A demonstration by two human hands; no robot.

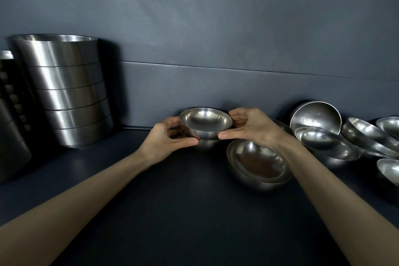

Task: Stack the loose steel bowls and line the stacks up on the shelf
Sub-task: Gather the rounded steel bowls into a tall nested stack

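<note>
- Gripped from both sides: small steel bowl [205, 121], near the back of the shelf [172, 190], apparently nested in a second bowl [207, 144].
- Curled round its rim: left hand [166, 138], right hand [252, 127].
- At right, loose bowls [323, 142] tumbled; at left, tall stack [69, 93].

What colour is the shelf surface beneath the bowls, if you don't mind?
The shelf is dark blue-grey; head view shows it.

A small steel bowl [205, 122] sits upright in a second bowl [207, 144] on the dark shelf [172, 201].
</note>
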